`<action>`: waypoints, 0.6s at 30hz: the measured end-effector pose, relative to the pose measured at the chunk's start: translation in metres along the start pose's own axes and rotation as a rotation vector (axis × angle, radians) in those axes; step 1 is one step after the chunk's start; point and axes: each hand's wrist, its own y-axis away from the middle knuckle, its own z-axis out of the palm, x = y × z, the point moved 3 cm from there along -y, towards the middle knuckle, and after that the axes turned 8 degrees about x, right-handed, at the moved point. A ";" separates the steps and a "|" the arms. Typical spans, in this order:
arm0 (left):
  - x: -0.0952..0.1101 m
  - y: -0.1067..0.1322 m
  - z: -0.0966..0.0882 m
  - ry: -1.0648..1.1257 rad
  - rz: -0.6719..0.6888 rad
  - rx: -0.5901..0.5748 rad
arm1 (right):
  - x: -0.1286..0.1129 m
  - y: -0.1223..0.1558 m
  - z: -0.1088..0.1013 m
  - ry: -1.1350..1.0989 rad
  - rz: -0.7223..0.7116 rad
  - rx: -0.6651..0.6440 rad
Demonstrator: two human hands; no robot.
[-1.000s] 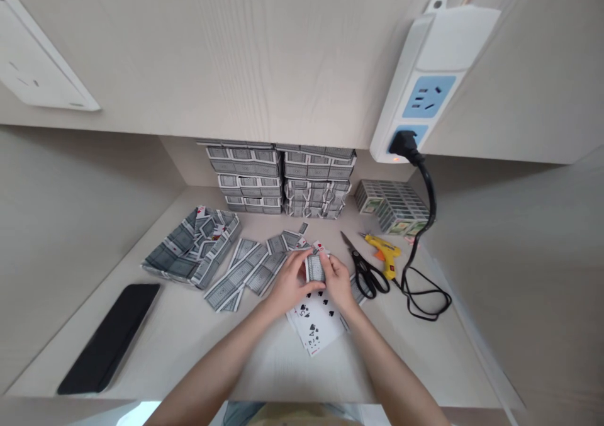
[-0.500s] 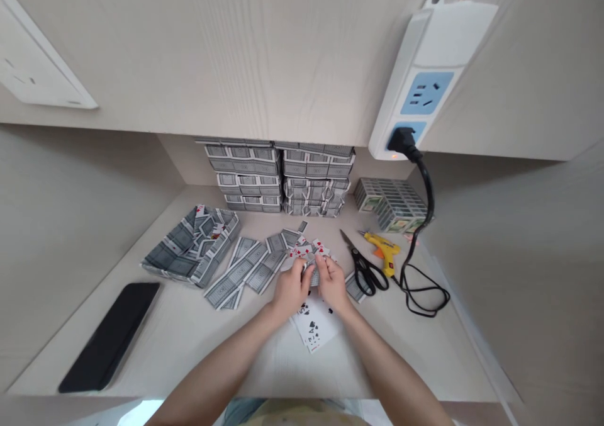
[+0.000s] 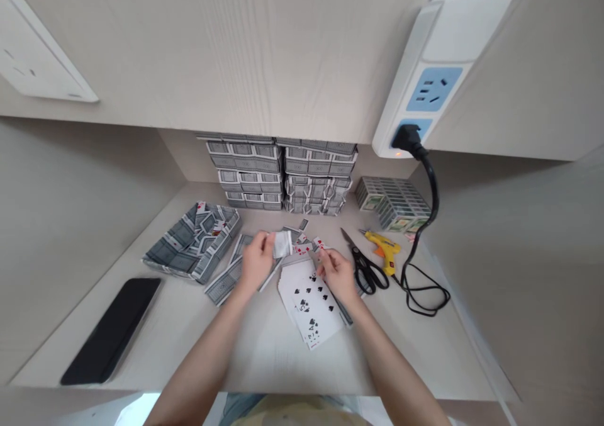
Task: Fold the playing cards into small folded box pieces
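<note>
My left hand (image 3: 257,262) pinches a folded playing card (image 3: 284,245) with a grey patterned back, raised over a loose spread of grey-backed card strips (image 3: 225,282). To the right, my right hand (image 3: 338,275) hovers at the upper right edge of a fanned pile of spade playing cards (image 3: 306,306), which lies face up on the desk. Its thumb and forefinger are drawn together; what lies between them, if anything, I cannot make out. Red-suited card pieces (image 3: 302,248) rest just beyond its fingertips.
Black-handled scissors (image 3: 368,270) and a yellow glue gun (image 3: 384,246) lie right of my hands, with a black cord (image 3: 427,309). A box made of cards (image 3: 189,269) holds folded pieces at left, near a black phone (image 3: 111,331). Stacked card boxes (image 3: 250,184) stand behind.
My hands, together over the cards before, have parted. The left has moved left with a folded card, the right slightly right, uncovering more of the spade pile.
</note>
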 end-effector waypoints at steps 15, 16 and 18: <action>-0.035 -0.031 -0.028 -0.273 0.136 -0.040 | -0.014 0.018 -0.001 0.573 -0.263 -0.587; -0.036 -0.031 -0.028 -0.305 0.143 -0.044 | -0.013 0.017 -0.001 0.581 -0.252 -0.568; -0.037 -0.031 -0.027 -0.362 0.157 -0.037 | -0.012 0.015 0.001 0.582 -0.249 -0.542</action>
